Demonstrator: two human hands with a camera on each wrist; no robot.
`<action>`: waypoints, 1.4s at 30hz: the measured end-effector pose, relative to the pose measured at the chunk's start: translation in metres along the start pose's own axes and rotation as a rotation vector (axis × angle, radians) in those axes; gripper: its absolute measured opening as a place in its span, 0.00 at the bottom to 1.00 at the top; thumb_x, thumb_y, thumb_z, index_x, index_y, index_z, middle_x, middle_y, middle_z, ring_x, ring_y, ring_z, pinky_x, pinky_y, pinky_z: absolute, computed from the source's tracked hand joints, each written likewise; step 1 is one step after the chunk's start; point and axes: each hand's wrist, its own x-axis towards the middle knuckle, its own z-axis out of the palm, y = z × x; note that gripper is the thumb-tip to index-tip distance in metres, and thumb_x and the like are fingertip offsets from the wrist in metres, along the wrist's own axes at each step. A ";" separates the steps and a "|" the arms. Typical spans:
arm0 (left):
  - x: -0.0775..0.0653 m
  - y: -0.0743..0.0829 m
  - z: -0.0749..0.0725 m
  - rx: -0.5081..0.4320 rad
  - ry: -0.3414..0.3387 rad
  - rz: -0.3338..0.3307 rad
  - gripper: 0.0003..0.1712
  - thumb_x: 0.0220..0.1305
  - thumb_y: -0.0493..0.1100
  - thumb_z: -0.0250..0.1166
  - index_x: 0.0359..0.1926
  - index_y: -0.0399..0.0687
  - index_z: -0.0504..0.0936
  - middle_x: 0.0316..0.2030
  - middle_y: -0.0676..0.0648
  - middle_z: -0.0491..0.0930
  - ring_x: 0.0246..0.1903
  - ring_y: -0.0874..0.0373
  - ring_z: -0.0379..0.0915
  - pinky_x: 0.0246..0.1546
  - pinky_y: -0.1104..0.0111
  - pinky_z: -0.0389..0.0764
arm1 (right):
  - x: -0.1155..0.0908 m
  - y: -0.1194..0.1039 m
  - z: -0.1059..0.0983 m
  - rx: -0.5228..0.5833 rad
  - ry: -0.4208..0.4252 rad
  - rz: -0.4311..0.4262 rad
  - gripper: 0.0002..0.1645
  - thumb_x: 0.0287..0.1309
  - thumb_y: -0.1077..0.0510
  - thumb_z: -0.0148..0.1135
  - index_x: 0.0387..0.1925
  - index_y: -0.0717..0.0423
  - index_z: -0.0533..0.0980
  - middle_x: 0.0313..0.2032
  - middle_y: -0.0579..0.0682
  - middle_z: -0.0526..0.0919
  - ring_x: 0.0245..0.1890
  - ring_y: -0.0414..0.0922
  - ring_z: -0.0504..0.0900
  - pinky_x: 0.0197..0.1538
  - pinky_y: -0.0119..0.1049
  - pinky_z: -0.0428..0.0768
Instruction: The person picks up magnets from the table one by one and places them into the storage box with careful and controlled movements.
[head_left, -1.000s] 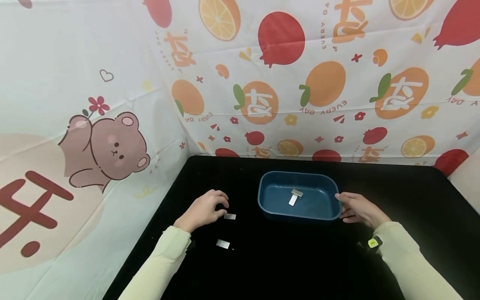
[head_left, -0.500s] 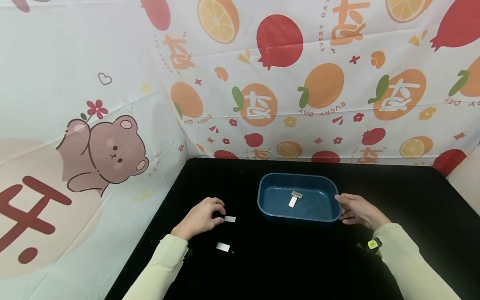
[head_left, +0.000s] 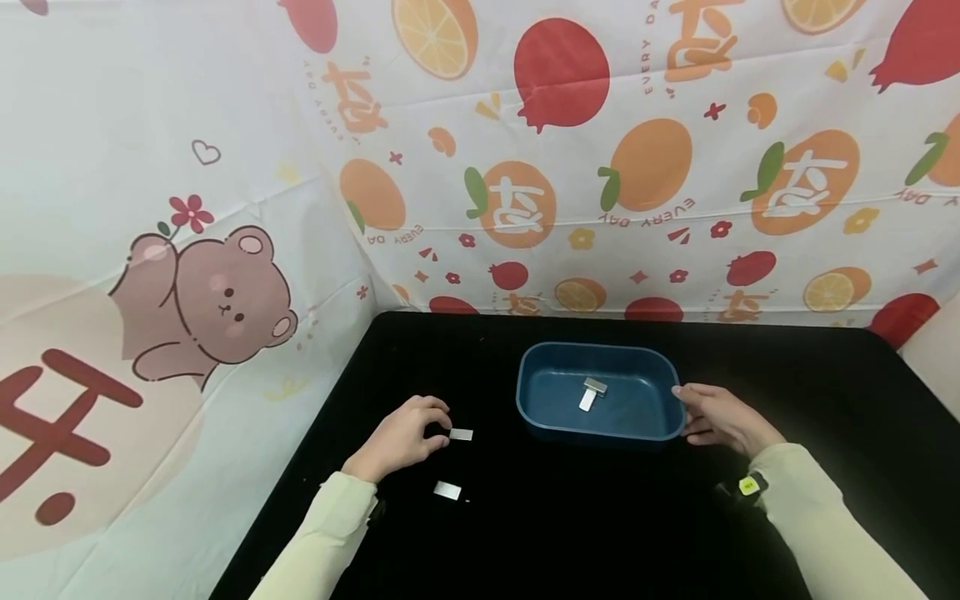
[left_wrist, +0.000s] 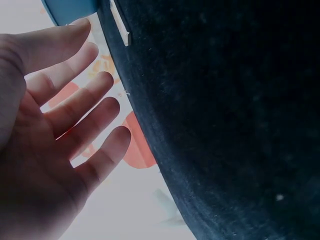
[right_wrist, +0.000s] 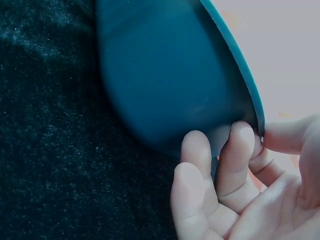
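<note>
My left hand [head_left: 405, 433] hovers low over the black cloth, fingers loosely bent and holding nothing. Right beside its fingertips lies a small flat silvery rectangular piece [head_left: 461, 434], seen as a thin strip [left_wrist: 120, 24] in the left wrist view. A second silvery piece [head_left: 447, 490] rests nearer me. With thumb and fingers, my right hand [head_left: 727, 418] grips the right end of a blue oblong basin [head_left: 536, 421]. In the right wrist view, the thumb presses at the basin's rim [right_wrist: 245, 65] and fingers lie against its outer wall. Two silvery pieces [head_left: 595, 387] overlap inside the basin.
A black plush cloth [head_left: 570, 525] covers the table. Behind it hangs a white curtain [head_left: 442, 208] printed with fruit, and another curtain [head_left: 247, 433] with a bear runs along the left side. A tiny pale speck [head_left: 468, 501] shows near the closer silvery piece.
My left hand has drawn back slightly to the left, leaving more of the silvery piece by its fingertips showing. The right hand keeps its grip on the basin. The head view shifts slightly.
</note>
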 end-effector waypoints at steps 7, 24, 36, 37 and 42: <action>0.002 0.000 0.004 -0.027 -0.017 0.001 0.08 0.64 0.43 0.67 0.43 0.49 0.87 0.55 0.45 0.80 0.56 0.49 0.75 0.55 0.52 0.79 | -0.002 -0.001 0.000 0.010 -0.003 -0.001 0.21 0.72 0.37 0.48 0.37 0.48 0.73 0.28 0.44 0.76 0.30 0.41 0.83 0.37 0.35 0.85; 0.009 -0.006 0.008 -0.005 -0.061 -0.005 0.10 0.64 0.42 0.67 0.45 0.47 0.86 0.55 0.44 0.80 0.54 0.48 0.76 0.53 0.52 0.79 | 0.000 -0.001 0.002 0.002 0.009 -0.011 0.21 0.73 0.38 0.47 0.37 0.50 0.73 0.27 0.45 0.76 0.30 0.41 0.83 0.37 0.35 0.86; 0.016 0.000 0.013 0.040 -0.032 -0.075 0.06 0.60 0.38 0.70 0.38 0.51 0.88 0.52 0.47 0.81 0.51 0.48 0.77 0.50 0.52 0.80 | 0.000 -0.004 0.002 -0.002 0.028 -0.005 0.22 0.72 0.38 0.48 0.39 0.51 0.74 0.27 0.45 0.77 0.30 0.41 0.84 0.36 0.35 0.86; 0.016 0.001 0.013 0.045 -0.034 -0.086 0.06 0.60 0.38 0.70 0.38 0.51 0.88 0.51 0.47 0.81 0.51 0.49 0.78 0.50 0.52 0.81 | 0.000 -0.004 0.002 -0.005 0.023 -0.008 0.22 0.72 0.38 0.48 0.39 0.52 0.74 0.27 0.45 0.77 0.30 0.41 0.84 0.36 0.35 0.86; 0.023 0.003 0.014 0.069 -0.050 -0.147 0.05 0.58 0.38 0.72 0.34 0.55 0.88 0.49 0.51 0.81 0.49 0.51 0.78 0.48 0.54 0.81 | -0.001 -0.004 0.000 0.000 0.013 -0.007 0.21 0.72 0.39 0.49 0.37 0.50 0.74 0.27 0.45 0.77 0.30 0.41 0.83 0.37 0.35 0.86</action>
